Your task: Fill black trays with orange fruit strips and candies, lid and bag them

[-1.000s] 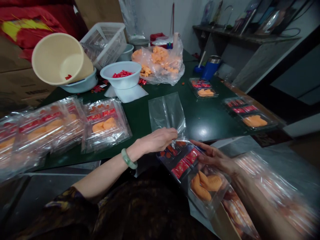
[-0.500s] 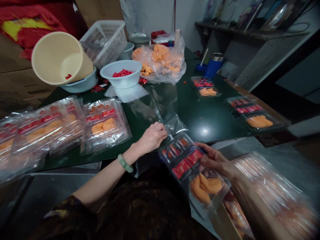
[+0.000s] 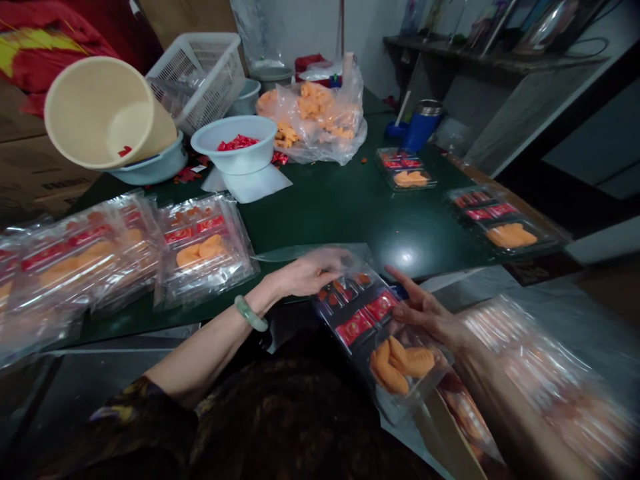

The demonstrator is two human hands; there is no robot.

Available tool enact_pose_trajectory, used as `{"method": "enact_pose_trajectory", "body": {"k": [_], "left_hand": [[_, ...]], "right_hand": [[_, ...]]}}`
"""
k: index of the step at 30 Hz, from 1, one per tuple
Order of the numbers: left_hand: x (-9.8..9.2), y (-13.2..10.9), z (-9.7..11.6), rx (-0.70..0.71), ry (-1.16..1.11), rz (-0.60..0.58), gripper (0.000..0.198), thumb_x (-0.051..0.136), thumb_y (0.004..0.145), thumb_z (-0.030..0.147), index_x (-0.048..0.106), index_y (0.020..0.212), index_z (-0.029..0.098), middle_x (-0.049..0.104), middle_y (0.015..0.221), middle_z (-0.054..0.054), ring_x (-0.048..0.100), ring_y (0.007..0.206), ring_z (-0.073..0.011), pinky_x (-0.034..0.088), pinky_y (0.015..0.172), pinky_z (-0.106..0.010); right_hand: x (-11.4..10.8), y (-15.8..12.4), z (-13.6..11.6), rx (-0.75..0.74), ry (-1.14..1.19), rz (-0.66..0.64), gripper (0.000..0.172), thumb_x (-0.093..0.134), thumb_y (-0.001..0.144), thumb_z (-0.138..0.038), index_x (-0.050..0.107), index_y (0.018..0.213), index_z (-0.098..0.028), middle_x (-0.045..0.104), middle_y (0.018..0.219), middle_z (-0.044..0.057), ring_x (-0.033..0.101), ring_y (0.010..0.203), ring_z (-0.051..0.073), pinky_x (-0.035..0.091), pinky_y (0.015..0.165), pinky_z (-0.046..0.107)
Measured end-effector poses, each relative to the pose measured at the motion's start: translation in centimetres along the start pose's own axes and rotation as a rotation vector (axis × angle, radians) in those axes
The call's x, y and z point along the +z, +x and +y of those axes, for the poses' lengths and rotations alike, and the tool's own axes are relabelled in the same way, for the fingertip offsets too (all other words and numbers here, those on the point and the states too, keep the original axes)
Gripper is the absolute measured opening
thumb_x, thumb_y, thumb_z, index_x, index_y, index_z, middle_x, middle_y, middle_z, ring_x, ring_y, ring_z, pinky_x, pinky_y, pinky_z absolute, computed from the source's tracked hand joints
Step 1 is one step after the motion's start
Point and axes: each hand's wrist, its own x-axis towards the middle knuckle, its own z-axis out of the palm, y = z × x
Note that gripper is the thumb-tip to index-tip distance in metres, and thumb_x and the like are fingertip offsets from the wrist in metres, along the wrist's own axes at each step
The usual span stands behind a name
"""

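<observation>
In the head view, a clear plastic tray pack (image 3: pixel 356 325) is tilted in front of me, with small orange-red pieces, red packets and orange shaped pieces in its compartments. My right hand (image 3: pixel 425 310) grips its right side, thumb on top and index finger stretched out. At the pack's far end, my left hand (image 3: pixel 315 272) has its fingers curled on the loose end of a clear plastic bag (image 3: pixel 295 253). Motion smears those fingertips. A green bangle (image 3: pixel 250 313) is on the left wrist.
Bagged packs (image 3: pixel 203 250) lie at left on the green table (image 3: pixel 320 207). Behind are a bowl of red packets (image 3: pixel 235 143), a cream tub (image 3: pixel 100 113) and a bag of orange pieces (image 3: pixel 320 120). Two trays (image 3: pixel 510 220) sit at right; more bagged packs (image 3: pixel 545 373) are lower right.
The bag's loose end, stretched away across the table before, is now drawn back low over the pack's far end. My left hand has moved slightly right and toward me. My right hand keeps its grip.
</observation>
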Motion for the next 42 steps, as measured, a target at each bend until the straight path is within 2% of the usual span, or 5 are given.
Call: {"method": "enact_pose_trajectory", "body": {"k": [9, 15, 22, 32, 42], "left_hand": [[2.1, -1.1, 0.5, 0.02, -0.012, 0.052, 0.019, 0.04, 0.088, 0.012, 0.055, 0.077, 0.017, 0.054, 0.126, -0.008, 0.047, 0.12, -0.0206, 0.037, 0.103, -0.038], [1.1, -2.0, 0.3, 0.024, 0.068, 0.075, 0.018, 0.041, 0.089, 0.015, 0.053, 0.076, 0.017, 0.052, 0.124, -0.008, 0.053, 0.109, -0.0171, 0.043, 0.094, -0.031], [1.1, -2.7, -0.9, -0.095, 0.365, 0.226, 0.025, 0.04, 0.091, 0.025, 0.062, 0.086, 0.015, 0.057, 0.08, -0.006, 0.055, 0.079, -0.0167, 0.045, 0.073, -0.029], [-0.5, -2.1, -1.0, -0.026, 0.064, 0.224, 0.02, 0.043, 0.086, 0.011, 0.062, 0.091, 0.015, 0.062, 0.084, -0.004, 0.059, 0.079, -0.0136, 0.046, 0.071, -0.025], [1.0, -1.4, -2.4, -0.274, -0.184, 0.566, 0.01, 0.057, 0.077, 0.021, 0.066, 0.077, 0.015, 0.065, 0.073, -0.003, 0.058, 0.062, -0.0127, 0.046, 0.059, -0.024]], "right_hand": [[0.9, 1.4, 0.3, 0.015, -0.097, 0.021, 0.102, 0.073, 0.074, -0.029, 0.004, 0.148, -0.03, 0.069, 0.071, -0.001, 0.062, 0.049, 0.013, 0.046, 0.041, 0.018], [1.0, 1.2, -0.2, 0.038, -0.104, 0.017, 0.081, 0.074, 0.072, -0.032, 0.035, 0.141, -0.019, 0.069, 0.067, 0.002, 0.061, 0.048, 0.012, 0.045, 0.04, 0.016], [1.2, 1.0, 1.1, -0.054, -0.006, 0.087, 0.076, 0.075, 0.072, -0.032, 0.041, 0.139, -0.02, 0.068, 0.062, 0.002, 0.059, 0.043, 0.012, 0.042, 0.037, 0.017], [2.4, 0.4, 1.6, -0.144, 0.122, 0.217, 0.076, 0.076, 0.07, -0.032, 0.043, 0.138, -0.021, 0.066, 0.058, 0.001, 0.057, 0.043, 0.013, 0.047, 0.042, 0.023], [2.9, 1.0, 2.4, -0.256, 0.147, 0.251, 0.077, 0.071, 0.074, -0.033, 0.035, 0.142, -0.026, 0.066, 0.063, -0.001, 0.056, 0.045, 0.014, 0.045, 0.045, 0.027]]}}
